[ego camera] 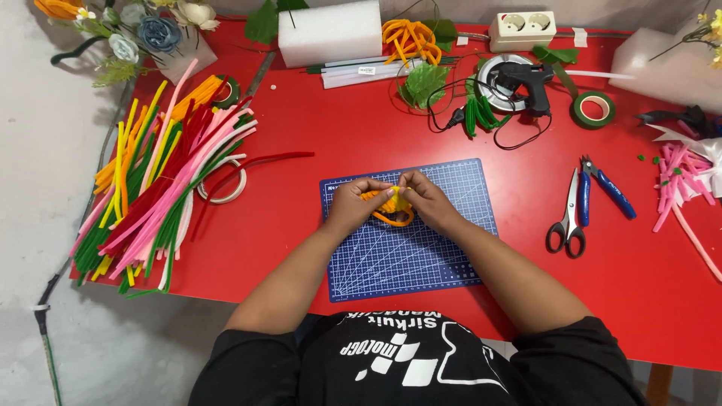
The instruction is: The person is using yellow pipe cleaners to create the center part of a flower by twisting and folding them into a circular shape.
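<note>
Bright, even, soft light fills the scene, and the red counter (301,135) looks saturated with no burnt-out patches. Shadows are faint: a thin, soft one lies just beside the hands (391,201) on the blue cutting mat (421,256), and another under the scissors (568,218) to the right of the mat. The white foam block (329,31) beyond the mat is near clipping. Focus is sharp around the mat. The counter's edges bow slightly, a wide-lens distortion.

Cutting mat (421,256) mid-table, pipe cleaner pile (162,177) to its left, scissors (568,214) and pliers (608,188) to its right.
</note>
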